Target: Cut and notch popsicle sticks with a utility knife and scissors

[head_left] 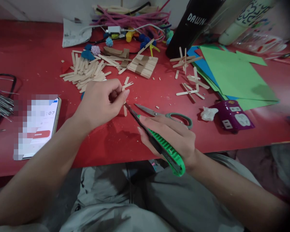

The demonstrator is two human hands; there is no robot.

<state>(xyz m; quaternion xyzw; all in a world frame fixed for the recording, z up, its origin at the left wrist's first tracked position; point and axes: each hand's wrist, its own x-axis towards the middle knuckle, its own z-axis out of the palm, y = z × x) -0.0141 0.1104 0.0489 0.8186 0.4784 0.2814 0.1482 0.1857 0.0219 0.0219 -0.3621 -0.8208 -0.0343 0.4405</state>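
Note:
My right hand [169, 133] is closed around a green utility knife [168, 149], its dark blade pointing up and to the left. The blade tip meets a small wooden craft stick [125, 110], which my left hand [102, 98] pinches between thumb and index finger. Part of that stick is hidden behind the fingers. Just beyond the fingertips lie short cut stick pieces [128, 85]. Scissors with grey-green handles [157, 112] rest on the red table [106, 141], partly behind my right hand.
Loose craft sticks [87, 71] are heaped behind my left hand, beside a taped stick bundle [143, 65]. Joined sticks [194, 85] lie at right, near green paper [236, 74] and a purple power adapter [234, 116]. A phone [44, 129] lies left; a black bottle [190, 27] stands behind.

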